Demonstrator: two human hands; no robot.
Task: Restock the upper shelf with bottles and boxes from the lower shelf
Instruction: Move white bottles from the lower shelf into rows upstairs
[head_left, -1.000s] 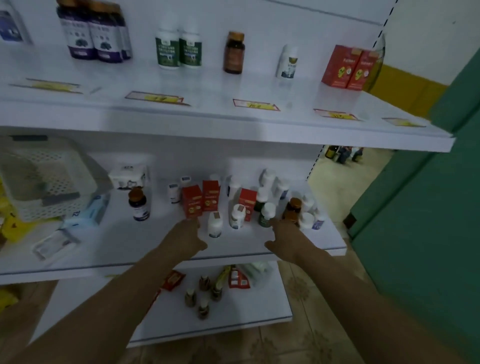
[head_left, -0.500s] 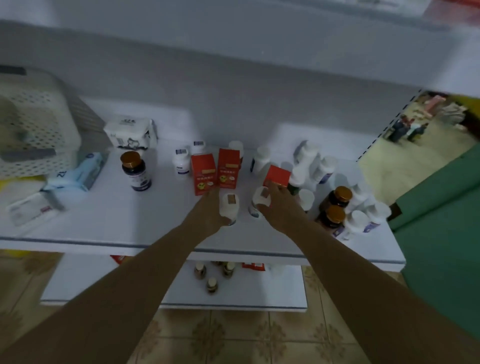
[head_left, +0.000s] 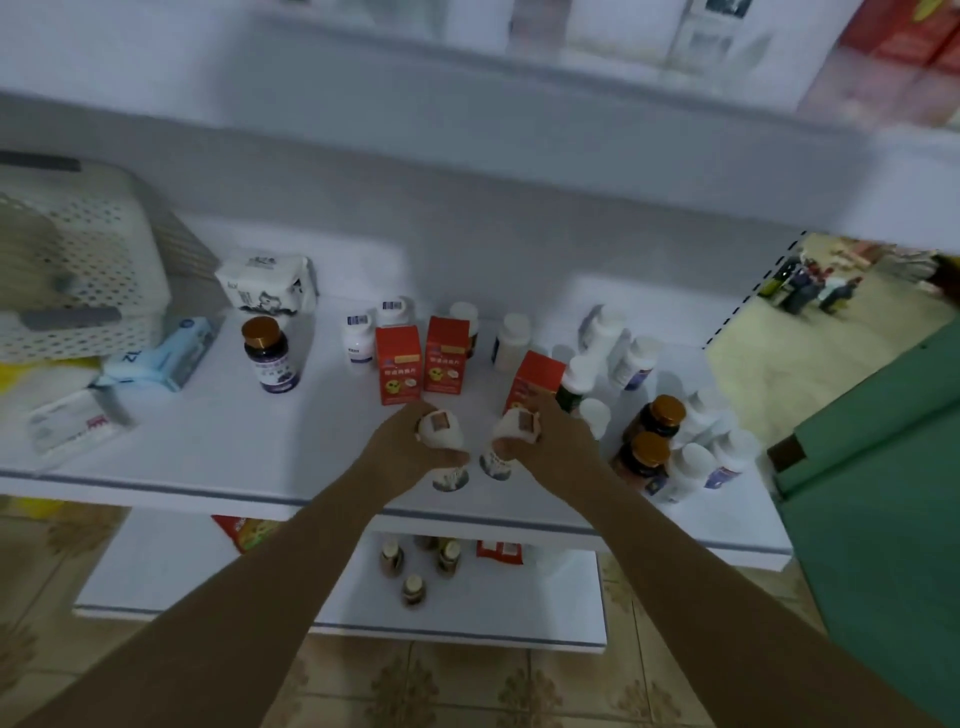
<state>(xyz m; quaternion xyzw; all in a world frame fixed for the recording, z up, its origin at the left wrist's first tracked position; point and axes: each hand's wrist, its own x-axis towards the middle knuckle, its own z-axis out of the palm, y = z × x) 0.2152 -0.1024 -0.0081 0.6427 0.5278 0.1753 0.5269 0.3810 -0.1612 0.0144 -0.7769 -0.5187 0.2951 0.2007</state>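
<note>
My left hand (head_left: 408, 449) grips a small white bottle (head_left: 441, 434) near the front of the lower shelf (head_left: 208, 457). My right hand (head_left: 558, 434) grips a second white bottle (head_left: 517, 428) just beside it. Behind the hands stand two red boxes (head_left: 397, 371) side by side, and a third red box (head_left: 535, 376) leans at the right. White bottles (head_left: 511, 343) and amber bottles with gold caps (head_left: 657, 415) crowd the right part of the shelf. The upper shelf (head_left: 519, 130) runs blurred across the top.
A dark bottle with a gold cap (head_left: 270, 353) stands at the left. A white perforated basket (head_left: 72, 260), a tissue pack (head_left: 267, 283) and a blue packet (head_left: 166, 356) fill the shelf's left end. Small bottles (head_left: 415, 564) sit on the bottom shelf. A green panel (head_left: 883, 493) is at the right.
Both hands have closed round the two white bottles at the shelf's front. My view dropped from the upper shelf towards the lower one.
</note>
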